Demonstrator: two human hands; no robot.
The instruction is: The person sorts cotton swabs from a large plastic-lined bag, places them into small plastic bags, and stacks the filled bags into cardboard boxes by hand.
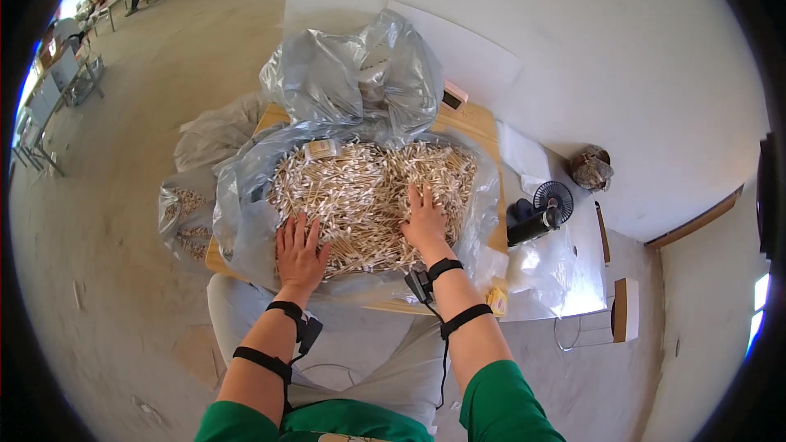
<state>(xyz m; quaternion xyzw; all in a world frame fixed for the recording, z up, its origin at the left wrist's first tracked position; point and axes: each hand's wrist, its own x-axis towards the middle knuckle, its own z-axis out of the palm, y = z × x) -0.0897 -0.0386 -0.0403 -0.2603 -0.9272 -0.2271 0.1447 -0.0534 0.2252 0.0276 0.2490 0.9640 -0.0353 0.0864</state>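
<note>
A wide heap of cotton swabs (352, 196) with wooden sticks and white tips lies in a large clear plastic bag (246, 221) spread over a wooden table. At the heap's near left edge, my left hand (300, 258) rests palm down with its fingers spread. My right hand (424, 223) lies on the right part of the heap, fingers stretched and apart, the tips touching the swabs. Neither hand visibly grips anything; what is under the palms is hidden. A small clear box (320, 149) with a label sits on the far left of the heap.
Behind the heap bulges a crumpled plastic bag (352, 74). Another bag with swabs (187, 209) hangs at the table's left. To the right, a side table holds a black bottle (534, 227) and a small fan (553, 199). A yellow packet (497, 299) lies at the near right corner.
</note>
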